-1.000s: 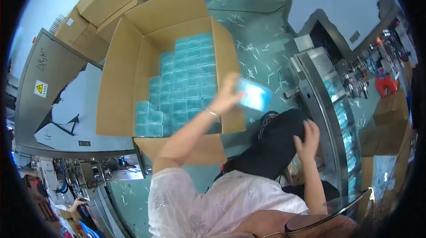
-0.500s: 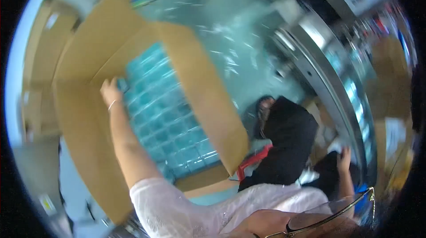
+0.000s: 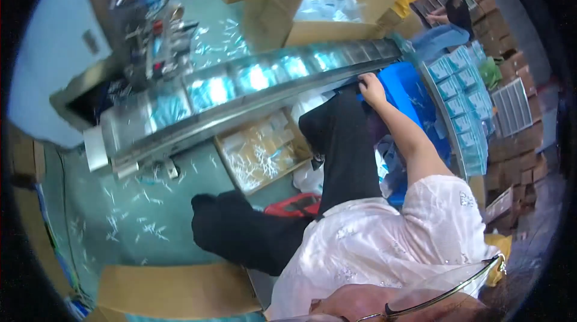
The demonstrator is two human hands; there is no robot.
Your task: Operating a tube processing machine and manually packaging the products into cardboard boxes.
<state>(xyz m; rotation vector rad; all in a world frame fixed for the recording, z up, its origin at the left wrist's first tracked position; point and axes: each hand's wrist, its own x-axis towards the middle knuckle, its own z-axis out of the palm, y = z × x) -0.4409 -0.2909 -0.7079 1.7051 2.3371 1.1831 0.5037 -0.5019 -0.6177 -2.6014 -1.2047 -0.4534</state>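
Observation:
My right hand reaches forward to the near rim of a blue plastic crate, just below the edge of a long metal conveyor. Its fingers curl down over the rim, and whether they hold anything is hidden. The conveyor carries light blue packets in separate compartments. My left hand is out of the picture. My legs in black trousers stretch under the conveyor.
An open cardboard tray of small clear packets lies on the green floor beside a red stool. Stacked light blue boxes fill a table at right. Another person sits beyond it. Cardboard cartons stand below and at the back.
My view has swung from the big carton of blue packs on my left to the conveyor. The left hand that set a pack in there is out of sight; my right hand reached to the crate.

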